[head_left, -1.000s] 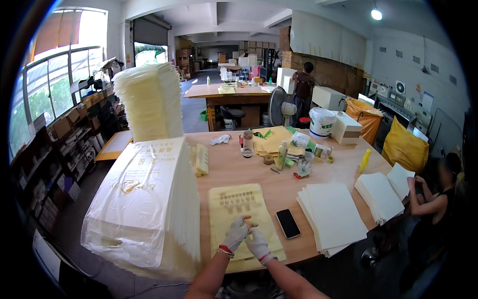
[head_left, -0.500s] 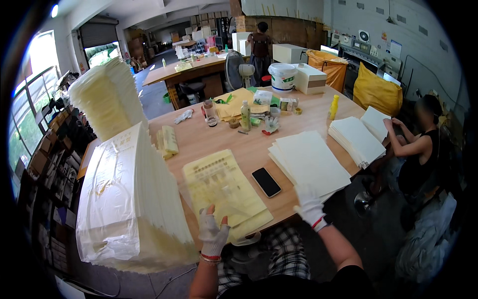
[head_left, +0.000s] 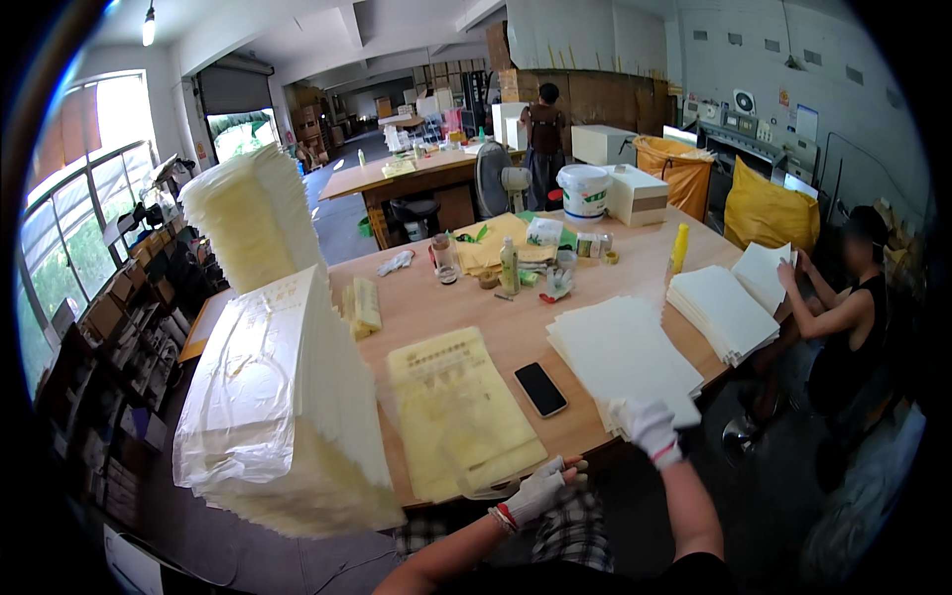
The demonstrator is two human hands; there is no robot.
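Observation:
My left hand (head_left: pixel 538 492), in a white glove with bare fingertips, is at the table's near edge, fingers stretched to the right with nothing visible in them. Just beyond it lies a flat pile of printed pale-yellow bags (head_left: pixel 458 397); a clear, blurred flap shows over its lower part. My right hand (head_left: pixel 647 430), also gloved in white, is on or just above the near edge of a fanned stack of white boards (head_left: pixel 620 347). Motion smears its fingers, so their grip is hidden. A black phone (head_left: pixel 540 389) lies between pile and stack.
A tall bundle of yellowish bags in clear film (head_left: pixel 283 407) stands at left, another bundle (head_left: pixel 253 218) behind. Bottles, tape and a white bucket (head_left: pixel 583 193) sit farther back. On the right, a seated person (head_left: pixel 843 307) holds a board beside another white stack (head_left: pixel 724 309).
My left hand has moved right, from the yellow bags' lower left corner to the table edge. My right hand has shifted over the near edge of the white boards. The view has tilted slightly.

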